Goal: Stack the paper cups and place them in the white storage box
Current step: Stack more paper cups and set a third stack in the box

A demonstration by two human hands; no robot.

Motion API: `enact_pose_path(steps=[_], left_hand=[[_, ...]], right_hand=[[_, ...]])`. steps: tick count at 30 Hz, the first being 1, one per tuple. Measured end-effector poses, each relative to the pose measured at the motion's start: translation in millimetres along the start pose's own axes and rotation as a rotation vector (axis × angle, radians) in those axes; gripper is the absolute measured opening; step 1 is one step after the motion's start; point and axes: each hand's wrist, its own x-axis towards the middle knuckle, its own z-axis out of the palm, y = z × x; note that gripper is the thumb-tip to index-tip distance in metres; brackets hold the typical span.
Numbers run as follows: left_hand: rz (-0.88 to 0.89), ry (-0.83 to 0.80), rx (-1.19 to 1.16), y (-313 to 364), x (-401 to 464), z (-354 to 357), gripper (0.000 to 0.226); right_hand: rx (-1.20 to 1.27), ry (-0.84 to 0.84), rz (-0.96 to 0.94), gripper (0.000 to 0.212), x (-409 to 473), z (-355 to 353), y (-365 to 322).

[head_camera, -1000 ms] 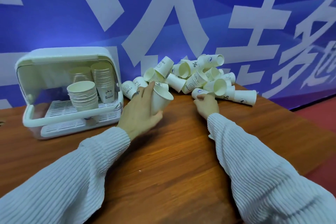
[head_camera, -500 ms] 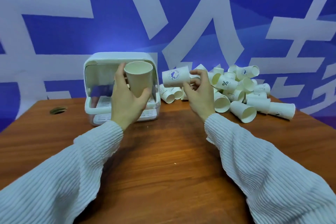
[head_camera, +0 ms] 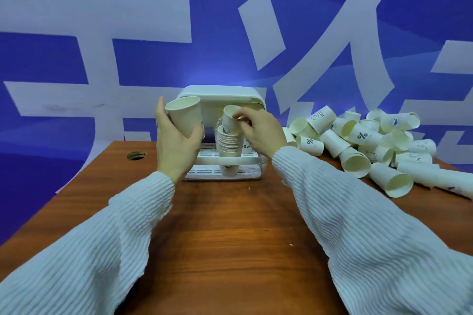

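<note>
Left hand [head_camera: 176, 146] grips one cup [head_camera: 184, 115]; right hand [head_camera: 263, 130] one cup [head_camera: 230, 120].

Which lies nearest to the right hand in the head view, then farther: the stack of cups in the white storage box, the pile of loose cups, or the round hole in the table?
1. Stack of cups, in the white storage box, just beneath the right hand.
2. Pile of loose cups, on the table's right side.
3. Round hole, at the table's far left edge.
</note>
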Motion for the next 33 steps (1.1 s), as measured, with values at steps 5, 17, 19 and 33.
enact_pose_path(steps=[5,17,19,33], left_hand=[[0.016,-0.033,0.009,2,3,3,0.097],[0.046,-0.231,0.079,14,38,41,0.088],[0.080,-0.273,0.131,12,44,46,0.087],[0.049,-0.366,0.134,5,61,41,0.076]], right_hand=[[-0.277,-0.253,-0.029,0.043,8,13,-4],[-0.138,-0.164,-0.047,0.020,-13,22,2],[-0.101,-0.182,-0.048,0.016,-14,21,2],[0.143,-0.078,-0.012,0.089,-12,27,-9]])
